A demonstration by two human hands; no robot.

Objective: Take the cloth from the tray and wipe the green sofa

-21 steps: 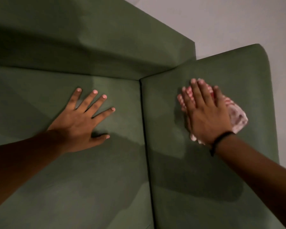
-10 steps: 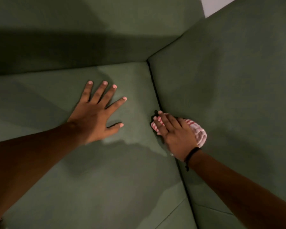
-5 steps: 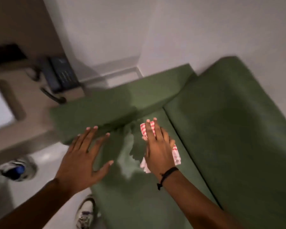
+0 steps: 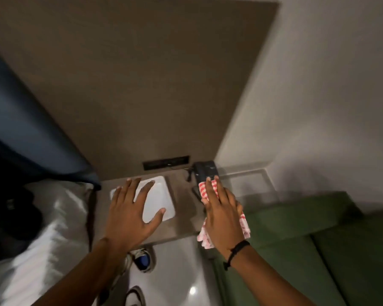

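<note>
My right hand (image 4: 222, 215) holds the red-and-white checked cloth (image 4: 244, 225) under its palm, in the air over the gap between the green sofa (image 4: 296, 244) and a brown side table. The cloth sticks out past my fingertips and below my wrist. My left hand (image 4: 131, 214) is spread open with nothing in it, hovering over the near edge of a white tray (image 4: 157, 195) that lies on the side table. The sofa fills the lower right.
A brown side table (image 4: 184, 219) carries the tray and a black phone (image 4: 205, 171). A brown wall panel rises behind it. A bed with white sheets (image 4: 42, 239) lies at the left. Shoes (image 4: 142, 259) stand on the pale floor below.
The view swung left and up from the sofa seat to the side table. My right hand lifted the cloth off the sofa and carried it towards the table. My left hand moved over the tray.
</note>
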